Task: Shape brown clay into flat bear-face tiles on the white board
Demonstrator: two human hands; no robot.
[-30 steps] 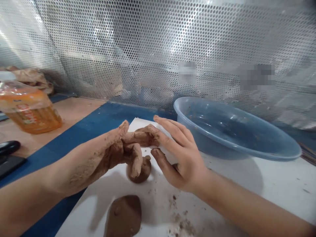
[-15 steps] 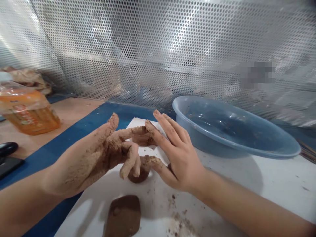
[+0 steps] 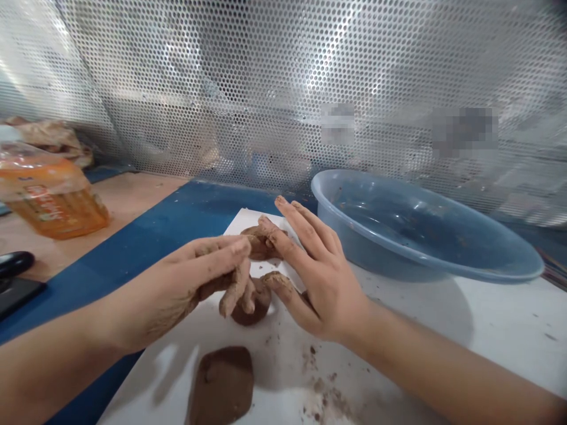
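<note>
Smeared left fingers (image 3: 229,298) near brown lump (image 3: 253,317)

Bottle (image 3: 57,206) out left, basin (image 3: 381,257) right! Clay slab (image 3: 224,386) up front on the board (image 3: 496,330), clay lump (image 3: 260,308) behind it, screen (image 3: 266,59) beyond everything.

Perforated metal screen (image 3: 257,77), silvery, round-holed, upright along the far edge of the bench (image 3: 212,200); slanting seam or bend (image 3: 94,82) toward the far left corner. Blue surface (image 3: 150,236), a diagonal band from far edge to near left corner. Tan surface (image 3: 137,192) adjoining, leftward. Light: bright white streaks (image 3: 333,44) across the metal; shapes there too blurred to name.
</note>
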